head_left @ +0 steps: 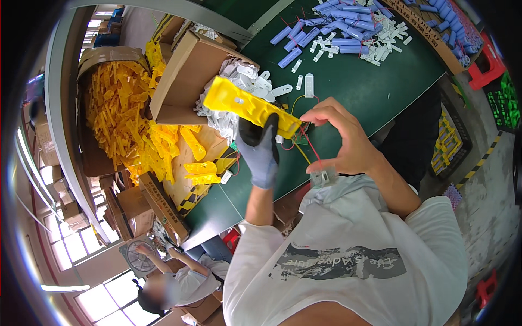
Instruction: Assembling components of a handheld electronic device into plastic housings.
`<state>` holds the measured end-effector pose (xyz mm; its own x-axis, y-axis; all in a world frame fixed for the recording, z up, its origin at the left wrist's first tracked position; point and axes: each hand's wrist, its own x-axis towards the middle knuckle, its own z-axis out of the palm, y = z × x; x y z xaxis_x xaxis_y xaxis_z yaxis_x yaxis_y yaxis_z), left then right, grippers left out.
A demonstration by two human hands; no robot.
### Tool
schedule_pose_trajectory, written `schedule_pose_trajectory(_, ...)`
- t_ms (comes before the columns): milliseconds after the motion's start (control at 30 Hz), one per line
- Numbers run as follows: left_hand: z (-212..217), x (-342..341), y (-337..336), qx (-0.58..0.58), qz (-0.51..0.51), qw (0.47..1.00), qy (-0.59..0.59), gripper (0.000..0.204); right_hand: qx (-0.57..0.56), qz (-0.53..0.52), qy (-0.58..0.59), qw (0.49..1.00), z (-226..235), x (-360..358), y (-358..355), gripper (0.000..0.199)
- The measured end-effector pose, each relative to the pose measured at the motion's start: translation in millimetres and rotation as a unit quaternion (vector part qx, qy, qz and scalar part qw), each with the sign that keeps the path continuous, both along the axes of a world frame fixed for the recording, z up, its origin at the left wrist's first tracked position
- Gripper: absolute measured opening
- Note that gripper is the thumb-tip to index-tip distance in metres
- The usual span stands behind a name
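- Carton [111, 53] at far left is filled with yellow plastic parts [117, 108].
- Beside it, an open box [179, 73] is tilted, and white plastic pieces [238, 69] spill out onto the green table [402, 87].
- Left hand [260, 149], in a grey and black glove, is closed around a yellow shell [255, 107], which is held slanting above the table.
- Thin red wire [314, 145] runs from the right end of this shell toward a small clear piece [324, 178].
- Right hand [350, 138] is bare, its thumb and fingers wide apart near this end; whether they touch the wire, I cannot tell.
- Farther away, blue cylinders [356, 23] lie among small white parts [380, 48].
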<state>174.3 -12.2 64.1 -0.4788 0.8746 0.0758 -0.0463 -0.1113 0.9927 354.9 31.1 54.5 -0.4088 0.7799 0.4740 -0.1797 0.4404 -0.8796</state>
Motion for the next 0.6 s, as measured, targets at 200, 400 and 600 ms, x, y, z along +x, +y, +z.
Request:
schedule_pose_trajectory(200, 14, -13, 21, -0.054, -0.090, 0.994, 0.041, 0.050, -0.020, 0.021, 0.113, 0.993, 0, -4, 3, 0.029)
schedule_pose_trajectory(400, -9, -6, 32, -0.032, -0.129, 0.988, 0.073, 0.063, -0.169, 0.053, 0.022, 0.984, 19, 1, 27, 0.021)
schedule_pose_trajectory(600, -30, 9, 16, -0.061, -0.214, 0.971, -0.083, 0.060, -0.150, 0.058, -0.145, 0.976, 21, 16, 63, 0.018)
